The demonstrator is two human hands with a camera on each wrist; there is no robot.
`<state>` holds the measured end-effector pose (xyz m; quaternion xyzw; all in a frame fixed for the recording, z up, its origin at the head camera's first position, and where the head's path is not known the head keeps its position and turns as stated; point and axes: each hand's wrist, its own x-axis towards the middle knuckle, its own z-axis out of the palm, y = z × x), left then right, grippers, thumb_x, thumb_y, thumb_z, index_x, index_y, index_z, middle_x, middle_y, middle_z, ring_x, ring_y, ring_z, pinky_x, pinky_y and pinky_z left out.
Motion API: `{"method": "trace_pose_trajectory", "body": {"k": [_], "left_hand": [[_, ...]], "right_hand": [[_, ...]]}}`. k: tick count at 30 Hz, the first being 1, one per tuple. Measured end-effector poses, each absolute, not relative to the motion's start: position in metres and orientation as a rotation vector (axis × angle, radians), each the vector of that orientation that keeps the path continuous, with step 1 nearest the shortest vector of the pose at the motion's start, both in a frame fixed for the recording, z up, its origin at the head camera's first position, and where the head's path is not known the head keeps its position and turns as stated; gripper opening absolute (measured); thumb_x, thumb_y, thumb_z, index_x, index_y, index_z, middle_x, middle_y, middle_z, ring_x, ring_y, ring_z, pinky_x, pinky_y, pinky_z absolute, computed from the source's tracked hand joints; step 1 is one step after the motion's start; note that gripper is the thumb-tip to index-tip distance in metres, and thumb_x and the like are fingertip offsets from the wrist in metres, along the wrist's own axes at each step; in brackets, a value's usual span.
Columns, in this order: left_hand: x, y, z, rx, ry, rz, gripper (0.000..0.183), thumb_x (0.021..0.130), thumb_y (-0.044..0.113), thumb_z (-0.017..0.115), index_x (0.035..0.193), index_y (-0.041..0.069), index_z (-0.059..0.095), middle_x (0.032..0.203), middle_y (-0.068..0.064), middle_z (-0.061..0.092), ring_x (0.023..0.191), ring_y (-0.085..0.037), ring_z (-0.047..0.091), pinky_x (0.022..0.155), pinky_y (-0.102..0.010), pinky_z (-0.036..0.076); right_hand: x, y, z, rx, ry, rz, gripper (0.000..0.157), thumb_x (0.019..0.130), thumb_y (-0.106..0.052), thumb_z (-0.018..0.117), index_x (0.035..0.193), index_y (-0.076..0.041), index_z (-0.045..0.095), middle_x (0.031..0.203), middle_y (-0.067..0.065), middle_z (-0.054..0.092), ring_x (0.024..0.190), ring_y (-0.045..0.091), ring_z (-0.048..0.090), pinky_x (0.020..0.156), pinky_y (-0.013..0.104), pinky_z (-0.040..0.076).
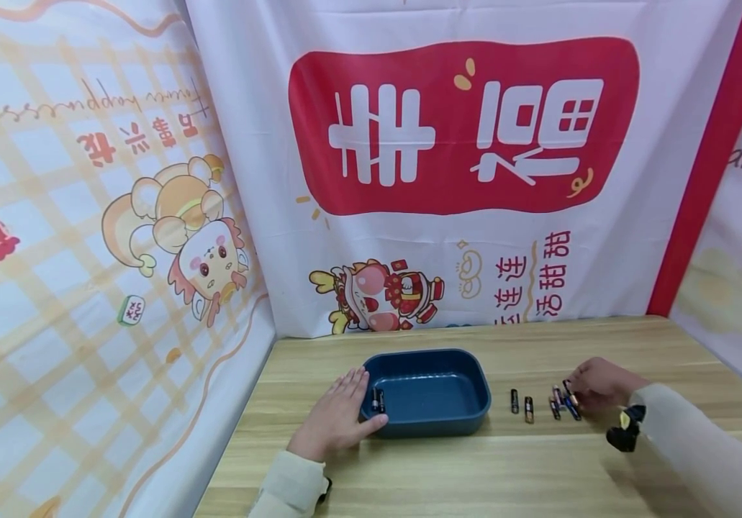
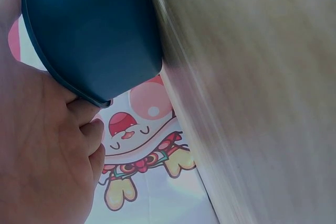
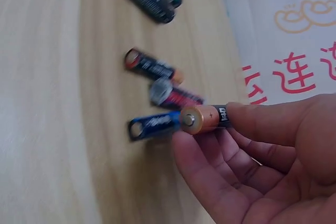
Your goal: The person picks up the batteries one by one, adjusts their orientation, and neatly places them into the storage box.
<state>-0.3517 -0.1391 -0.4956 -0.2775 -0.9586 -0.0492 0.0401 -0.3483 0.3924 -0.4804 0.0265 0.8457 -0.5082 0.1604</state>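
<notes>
A dark blue rectangular box (image 1: 435, 426) stands on the table with two batteries (image 1: 378, 400) lying in its left end. My left hand (image 1: 335, 417) rests against that end, fingers straight along the rim and thumb at the front corner. Over at the right, my right hand (image 1: 604, 381) pinches a copper-and-black battery (image 3: 205, 119) between thumb and fingers. Just beyond it on the table lie a blue battery (image 3: 153, 125), a silver-and-pink battery (image 3: 176, 95) and a black battery (image 3: 152, 66) with a copper end.
Between box and right hand lie two more batteries, a black one (image 1: 514, 401) and a copper-and-black one (image 1: 529, 409). The wooden table (image 1: 448, 475) ends at a printed cloth (image 1: 461, 129) behind. Another patterned cloth (image 1: 86, 288) hangs along the left side.
</notes>
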Motion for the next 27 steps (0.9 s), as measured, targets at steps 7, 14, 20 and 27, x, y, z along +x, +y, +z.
{"method": "trace_pose_trajectory", "body": {"k": [7, 14, 20, 27], "left_hand": [[-0.352, -0.139, -0.497, -0.846, -2.940, -0.145, 0.096, 0.090, 0.075, 0.033, 0.156, 0.006, 0.019, 0.161, -0.008, 0.015, 0.147, -0.026, 0.012, 0.117, -0.045, 0.013], [-0.352, -0.139, -0.497, -0.839, -2.950, -0.147, 0.095, 0.091, 0.075, 0.032, 0.156, 0.007, 0.017, 0.161, -0.006, 0.013, 0.147, -0.024, 0.009, 0.117, -0.043, 0.012], [-0.353, -0.138, -0.497, -0.831, -2.954, -0.141, 0.096, 0.090, 0.076, 0.031, 0.156, 0.009, 0.017, 0.161, -0.005, 0.013, 0.147, -0.022, 0.008, 0.117, -0.043, 0.011], [-0.352, -0.139, -0.497, -0.836, -2.950, -0.147, 0.096, 0.090, 0.076, 0.032, 0.156, 0.008, 0.018, 0.161, -0.006, 0.014, 0.147, -0.024, 0.010, 0.117, -0.044, 0.012]], "right_hand": [[-0.354, 0.381, -0.470, -0.031, 2.254, -1.631, 0.015, 0.095, 0.003, 0.052, 0.102, 0.015, 0.058, 0.078, 0.010, 0.064, 0.068, 0.018, 0.062, 0.066, 0.035, 0.058], [-0.360, 0.360, -0.456, -0.068, 2.181, -1.681, 0.018, 0.098, 0.001, 0.050, 0.109, 0.012, 0.057, 0.087, 0.016, 0.065, 0.074, 0.021, 0.065, 0.073, 0.038, 0.058], [-0.368, 0.345, -0.445, -0.100, 2.163, -1.692, 0.017, 0.099, 0.000, 0.048, 0.108, 0.011, 0.057, 0.089, 0.016, 0.065, 0.079, 0.022, 0.065, 0.079, 0.041, 0.057], [-0.378, 0.325, -0.433, -0.080, 2.142, -1.702, 0.018, 0.099, -0.002, 0.050, 0.111, 0.010, 0.058, 0.097, 0.018, 0.064, 0.086, 0.025, 0.065, 0.085, 0.045, 0.055]]}}
